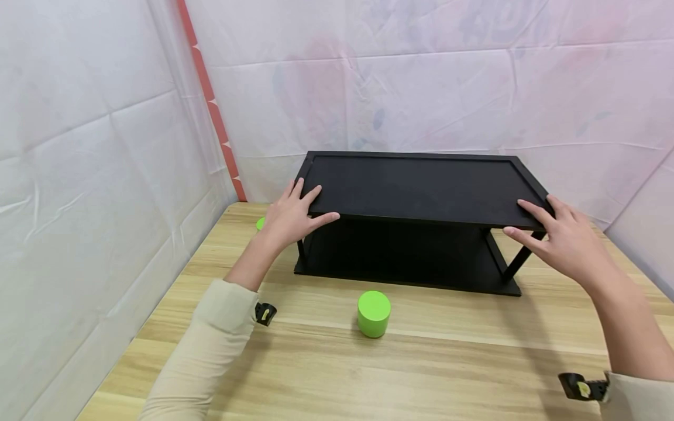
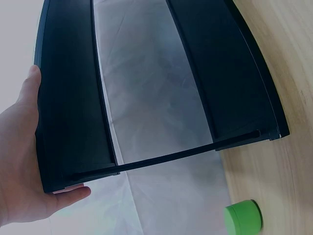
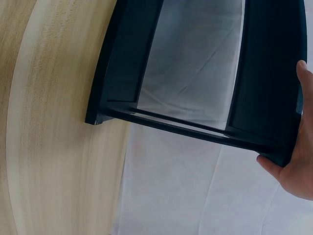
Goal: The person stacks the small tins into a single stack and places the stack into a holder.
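A black two-tier shelf [image 1: 421,181] stands at the back of the wooden table, its long side towards me. My left hand [image 1: 289,219] grips the upper board's front left corner, with spread fingers over the top and the thumb along the front edge. At the front right corner my right hand [image 1: 568,240] holds the same board in a mirrored way. The left wrist view shows the thumb [image 2: 32,85] against the upper board's edge, and a finger reaching past its short end. From the right wrist view, the shelf's side bars and both boards [image 3: 132,54] are visible.
One green round container [image 1: 374,314] stands on the table [image 1: 421,374] in front of the shelf. Another green object [image 1: 260,223] is mostly hidden behind my left hand. White sheets [image 1: 105,146] hang behind and at the sides; a red strip [image 1: 210,99] runs down the left corner.
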`<state>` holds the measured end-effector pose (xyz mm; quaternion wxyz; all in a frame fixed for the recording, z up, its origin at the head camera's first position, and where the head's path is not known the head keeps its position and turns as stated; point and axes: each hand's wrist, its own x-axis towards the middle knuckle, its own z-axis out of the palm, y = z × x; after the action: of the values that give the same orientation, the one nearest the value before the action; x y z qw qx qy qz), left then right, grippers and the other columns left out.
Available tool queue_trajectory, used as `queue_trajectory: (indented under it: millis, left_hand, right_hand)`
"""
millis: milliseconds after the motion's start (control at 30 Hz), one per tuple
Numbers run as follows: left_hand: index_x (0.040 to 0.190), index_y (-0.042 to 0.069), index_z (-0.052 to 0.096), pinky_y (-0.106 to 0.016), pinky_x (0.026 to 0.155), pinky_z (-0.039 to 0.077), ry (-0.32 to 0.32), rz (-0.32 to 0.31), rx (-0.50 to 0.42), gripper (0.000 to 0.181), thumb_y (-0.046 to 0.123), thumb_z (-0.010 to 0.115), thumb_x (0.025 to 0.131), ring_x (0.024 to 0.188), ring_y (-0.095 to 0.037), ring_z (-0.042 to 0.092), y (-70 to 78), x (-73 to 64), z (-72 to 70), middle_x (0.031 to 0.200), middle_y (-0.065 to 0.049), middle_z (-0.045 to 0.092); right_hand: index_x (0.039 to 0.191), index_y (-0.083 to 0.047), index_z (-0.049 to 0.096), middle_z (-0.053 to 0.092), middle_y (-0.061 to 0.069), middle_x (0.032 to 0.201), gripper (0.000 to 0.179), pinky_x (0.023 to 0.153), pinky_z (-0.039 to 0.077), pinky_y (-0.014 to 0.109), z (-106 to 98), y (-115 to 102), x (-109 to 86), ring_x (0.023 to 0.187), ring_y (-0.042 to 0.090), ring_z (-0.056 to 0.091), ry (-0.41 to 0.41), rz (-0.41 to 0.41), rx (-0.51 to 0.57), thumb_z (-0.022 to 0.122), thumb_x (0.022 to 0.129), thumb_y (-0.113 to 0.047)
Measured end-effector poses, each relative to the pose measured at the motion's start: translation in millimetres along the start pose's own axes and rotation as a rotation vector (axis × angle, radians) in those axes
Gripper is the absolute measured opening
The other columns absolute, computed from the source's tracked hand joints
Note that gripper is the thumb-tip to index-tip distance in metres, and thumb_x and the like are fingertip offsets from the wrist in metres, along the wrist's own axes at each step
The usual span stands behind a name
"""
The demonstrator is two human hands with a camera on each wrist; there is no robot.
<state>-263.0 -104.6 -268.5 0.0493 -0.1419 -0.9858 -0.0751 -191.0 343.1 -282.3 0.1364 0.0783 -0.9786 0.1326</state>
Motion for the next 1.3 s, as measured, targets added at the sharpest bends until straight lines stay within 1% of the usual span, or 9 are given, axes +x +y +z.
queue_trajectory:
  millis: [400, 733, 1033, 1300]
  left_hand:
    - [0.146, 0.026, 0.025, -0.057, 0.091, 0.036, 0.013, -0.008, 0.0, 0.086, 0.077, 0.036, 0.078, 0.137, -0.028, 0.003, -1.7, -0.7, -1.7, 0.151, -0.014, 0.008]
    - [0.147, 0.025, 0.024, -0.058, 0.095, 0.032, 0.009, -0.014, 0.0, 0.088, 0.078, 0.034, 0.077, 0.137, -0.028, 0.002, -0.5, 0.9, -0.8, 0.151, -0.013, 0.007]
    - [0.147, 0.025, 0.023, -0.057, 0.093, 0.035, 0.008, -0.018, -0.001, 0.089, 0.079, 0.034, 0.077, 0.137, -0.027, 0.001, 0.6, 4.7, -1.0, 0.151, -0.013, 0.007]
    - [0.147, 0.025, 0.024, -0.054, 0.093, 0.037, 0.007, -0.015, 0.009, 0.087, 0.078, 0.035, 0.078, 0.137, -0.028, 0.003, -1.2, 6.0, -0.1, 0.151, -0.014, 0.008]
  right_hand:
    - [0.141, -0.004, 0.031, 0.013, 0.042, 0.136, 0.07, 0.098, 0.007, 0.066, 1, 1, 8.1, 0.118, 0.062, 0.014, -0.002, -0.018, 0.01, 0.052, 0.09, -0.047]
    - [0.142, -0.004, 0.03, 0.012, 0.041, 0.137, 0.072, 0.098, 0.007, 0.066, 1, 3, 11.8, 0.119, 0.062, 0.013, -0.013, -0.017, 0.012, 0.052, 0.09, -0.048]
    - [0.143, -0.005, 0.029, 0.01, 0.04, 0.138, 0.071, 0.097, 0.008, 0.067, 1, 6, 15.7, 0.12, 0.062, 0.011, -0.016, -0.01, 0.023, 0.052, 0.09, -0.047]
    - [0.142, -0.004, 0.031, 0.013, 0.041, 0.137, 0.071, 0.099, 0.007, 0.065, 1, 6, 19.8, 0.117, 0.063, 0.015, -0.013, -0.029, -0.004, 0.051, 0.09, -0.048]
